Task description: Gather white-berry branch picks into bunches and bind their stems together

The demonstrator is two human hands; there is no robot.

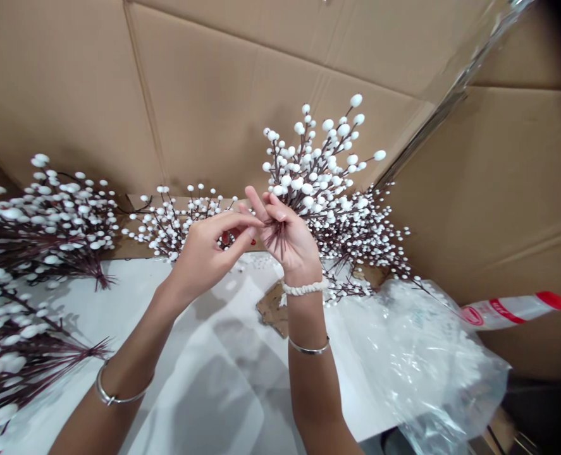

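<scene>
My right hand is closed round the dark stems of a bunch of white-berry branches, held upright with the berries fanned above it. The stem ends show against the palm, and some fingers stick out to the left. Close beside those fingers, my left hand has thumb and index finger pressed together in a pinch. Whatever lies between them is too small to make out. Under the left hand, partly hidden, is a small red thing.
Finished-looking berry bunches lie on the left of the white table surface. Loose berry branches pile up behind my right hand. At right are a clear plastic bag and a red-capped tube. Cardboard walls enclose the back.
</scene>
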